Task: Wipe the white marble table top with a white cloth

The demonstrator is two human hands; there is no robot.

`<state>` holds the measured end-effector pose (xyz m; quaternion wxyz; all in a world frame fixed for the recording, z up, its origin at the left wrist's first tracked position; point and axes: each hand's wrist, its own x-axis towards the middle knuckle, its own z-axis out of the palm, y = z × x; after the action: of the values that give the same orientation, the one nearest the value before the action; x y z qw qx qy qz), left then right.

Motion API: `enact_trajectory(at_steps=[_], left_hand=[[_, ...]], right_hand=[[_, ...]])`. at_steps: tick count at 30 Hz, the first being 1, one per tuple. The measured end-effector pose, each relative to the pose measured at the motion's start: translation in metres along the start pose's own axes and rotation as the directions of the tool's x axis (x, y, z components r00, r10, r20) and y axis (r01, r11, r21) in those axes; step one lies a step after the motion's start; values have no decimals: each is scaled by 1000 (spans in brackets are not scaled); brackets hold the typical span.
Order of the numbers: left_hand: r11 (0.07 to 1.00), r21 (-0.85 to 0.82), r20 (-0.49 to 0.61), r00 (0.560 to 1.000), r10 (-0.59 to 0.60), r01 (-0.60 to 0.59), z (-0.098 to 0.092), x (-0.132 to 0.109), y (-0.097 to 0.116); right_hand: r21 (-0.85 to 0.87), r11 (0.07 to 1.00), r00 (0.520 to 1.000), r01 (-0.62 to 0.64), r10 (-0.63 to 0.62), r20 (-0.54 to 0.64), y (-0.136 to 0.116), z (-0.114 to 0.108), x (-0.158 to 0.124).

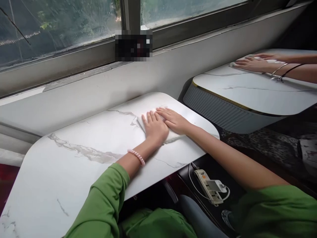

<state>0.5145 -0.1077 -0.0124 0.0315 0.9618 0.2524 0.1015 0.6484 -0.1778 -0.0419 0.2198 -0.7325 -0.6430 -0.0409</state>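
Note:
A white cloth [174,135] lies flat on a white table [81,185] with grey marble-like veins. Both my hands press down on it, side by side and touching. My left hand [156,128] is flat with its fingers spread, and a pink bead bracelet circles that wrist. Stretched out toward the window side, my right hand [174,119] also rests palm down on the cloth. Much of the cloth is hidden beneath the hands.
Another person's hands [257,63] press a white cloth on a second marble-patterned table [247,82] at right. A power strip [206,185] with a plugged-in charger and cable lies below the near table's edge. Windows [74,23] run along the wall behind.

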Motion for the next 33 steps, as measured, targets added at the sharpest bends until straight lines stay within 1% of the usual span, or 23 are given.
enact_trajectory(at_steps=[4,6,8,11,17,22,24,27,30,33], left_hand=[[994,-48,12,995,98,-97,0,-28,48],[986,-79,16,989,146,-144,1,-37,67],[977,-113,19,983,182,-179,2,-43,78],[969,-144,19,979,203,-198,3,-45,84],[972,-153,28,983,183,-177,3,-39,82],[977,-138,35,985,170,-164,4,-21,73],[978,-136,36,985,166,-160,6,-9,67],[982,-136,38,990,139,-133,10,16,56],[988,-131,18,996,84,-81,15,47,44],[992,-125,9,1000,11,-10,20,82,31]], right_hand=[[-18,999,999,-43,42,-20,2,-26,-67],[-40,996,997,-80,79,-23,2,-36,-92],[-64,991,992,-122,120,-28,1,-43,-108],[-82,983,987,-161,159,-38,1,-46,-115],[-102,980,985,-172,170,-20,5,-44,-102],[-109,981,987,-158,158,-9,14,-41,-82],[-105,983,988,-153,153,-10,21,-38,-69],[-83,986,989,-146,145,-19,35,-31,-42],[-52,991,992,-126,125,-31,55,-22,-9],[-37,995,995,-97,96,-34,80,-11,31]])
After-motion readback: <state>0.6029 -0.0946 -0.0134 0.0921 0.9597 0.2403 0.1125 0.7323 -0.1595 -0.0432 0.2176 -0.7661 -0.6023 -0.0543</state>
